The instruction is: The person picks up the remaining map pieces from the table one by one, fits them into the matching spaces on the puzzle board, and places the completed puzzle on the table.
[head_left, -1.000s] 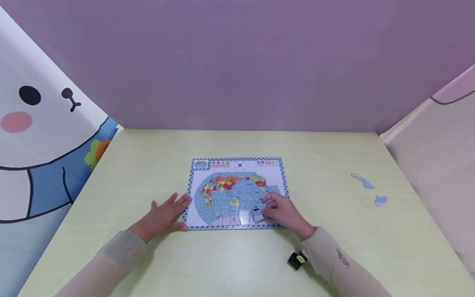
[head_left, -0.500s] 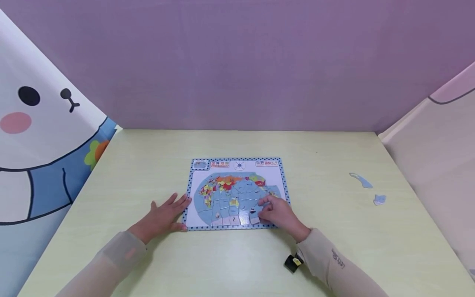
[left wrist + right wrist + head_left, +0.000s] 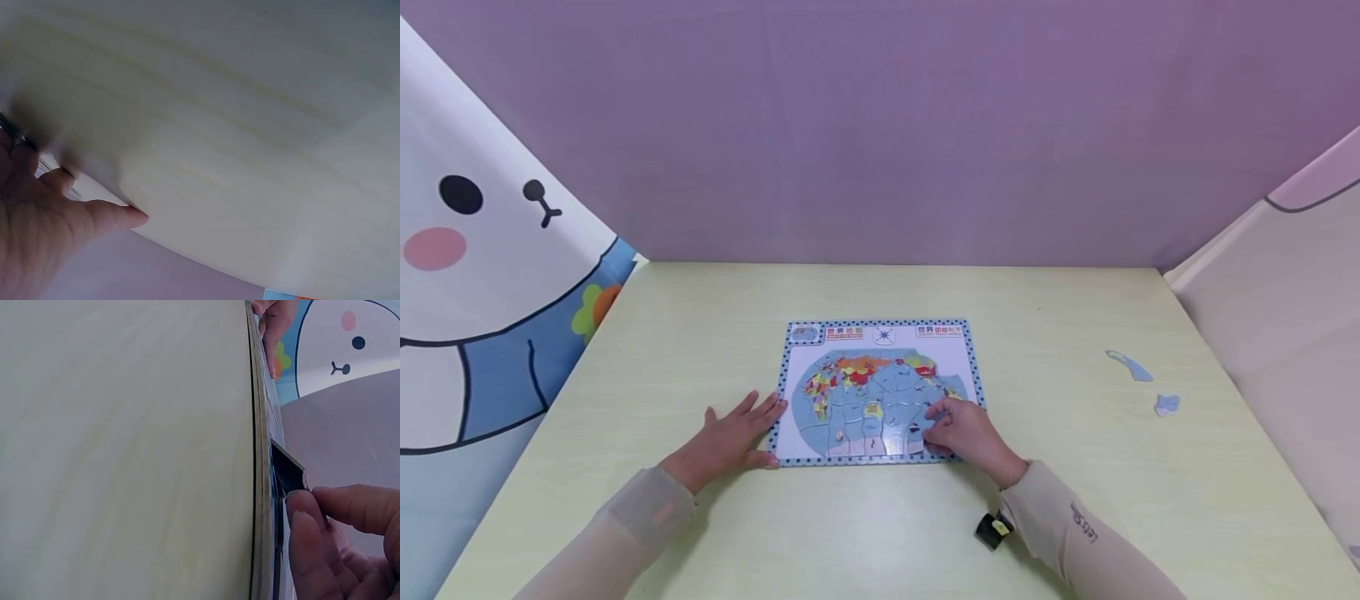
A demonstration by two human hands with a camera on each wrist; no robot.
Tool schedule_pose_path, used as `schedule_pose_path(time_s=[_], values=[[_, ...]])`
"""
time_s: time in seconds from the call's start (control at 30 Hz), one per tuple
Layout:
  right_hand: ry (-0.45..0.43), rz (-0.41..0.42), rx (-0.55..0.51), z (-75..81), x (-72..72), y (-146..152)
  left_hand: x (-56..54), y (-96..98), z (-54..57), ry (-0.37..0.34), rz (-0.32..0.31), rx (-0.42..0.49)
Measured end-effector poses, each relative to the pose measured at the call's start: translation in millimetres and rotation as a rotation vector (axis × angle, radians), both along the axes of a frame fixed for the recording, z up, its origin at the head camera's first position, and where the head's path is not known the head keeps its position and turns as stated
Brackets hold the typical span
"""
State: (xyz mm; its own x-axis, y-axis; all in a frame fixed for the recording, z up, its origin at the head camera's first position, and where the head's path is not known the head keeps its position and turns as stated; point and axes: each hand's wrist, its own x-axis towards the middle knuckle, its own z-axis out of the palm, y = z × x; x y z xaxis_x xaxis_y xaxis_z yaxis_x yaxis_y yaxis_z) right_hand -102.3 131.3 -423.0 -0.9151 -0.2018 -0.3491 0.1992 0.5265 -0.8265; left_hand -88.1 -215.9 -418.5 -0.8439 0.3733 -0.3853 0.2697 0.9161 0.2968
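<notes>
A world-map jigsaw puzzle point(image 3: 953, 348) with a dotted blue border lies on the table. My left hand point(image 3: 726, 437) rests on its left edge with fingers spread; the left wrist view shows the thumb point(image 3: 119, 215) stretched out along the edge. At the lower right of the map my right hand point(image 3: 970, 437) pinches a puzzle piece point(image 3: 289, 467) between thumb and fingers. In the right wrist view this piece stands tilted, one edge down at the board. In the head view the fingers partly cover the map around it.
Two loose puzzle pieces lie to the right on the table: a long curved blue one point(image 3: 1131, 365) and a small blue-white one point(image 3: 1167, 405). A black strap device point(image 3: 992, 530) is at the right wrist. A purple panel point(image 3: 887, 133) rises behind the table point(image 3: 715, 325).
The puzzle piece under my right hand has turned and moved in closer to the neighbouring pieces at the lower right. My right hand has shifted slightly left. My left hand has stayed put.
</notes>
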Motion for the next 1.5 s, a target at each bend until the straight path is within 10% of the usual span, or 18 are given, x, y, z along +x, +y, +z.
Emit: schedule_pose_path(time_s=[1.5], values=[[0.050,0.212,0.254,5.0,-8.6,-2.4,-2.3,2.6,1.0,-0.010,-0.031,-0.063]])
